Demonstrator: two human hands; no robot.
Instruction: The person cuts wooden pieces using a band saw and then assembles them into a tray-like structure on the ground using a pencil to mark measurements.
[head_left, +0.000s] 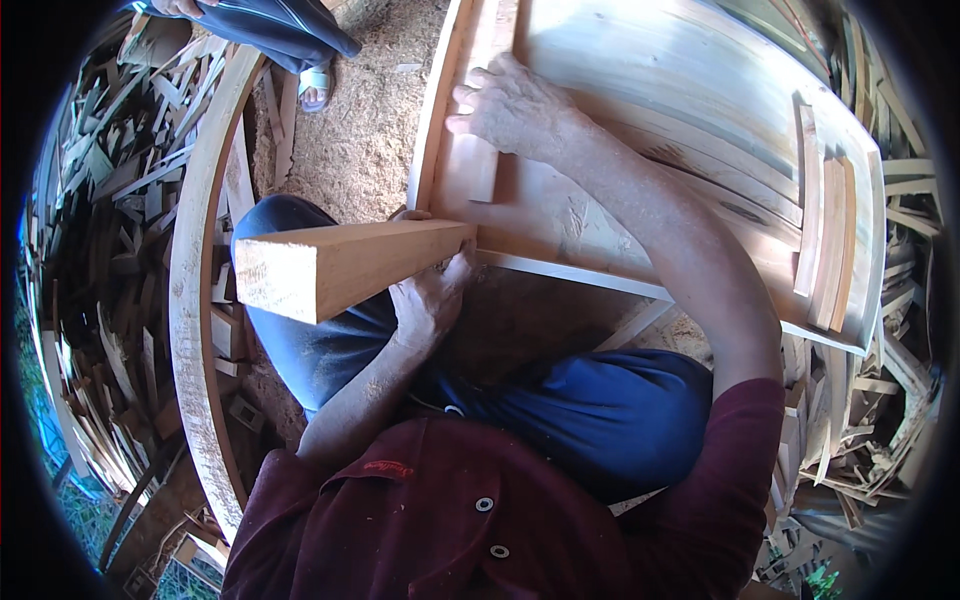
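A thick square wooden post (375,250) juts toward me from the near left corner of a shallow wooden frame with a boarded panel (640,150). My left hand (435,290) is closed around this post from below, close to where it meets the frame. Farther off, my right hand (515,110) reaches across the panel to its left side. Its fingers curl over a flat wooden strip (483,175) that lies along the frame's left rail (432,150). My palm hides the middle of that strip, and part of the grip is covered.
Several loose strips (830,240) lie at the panel's right end. A long curved wooden piece (195,270) stands at my left. Heaps of scrap wood (120,270) lie on both sides. A person's sandaled foot (314,88) rests on the sawdust-covered ground (360,130).
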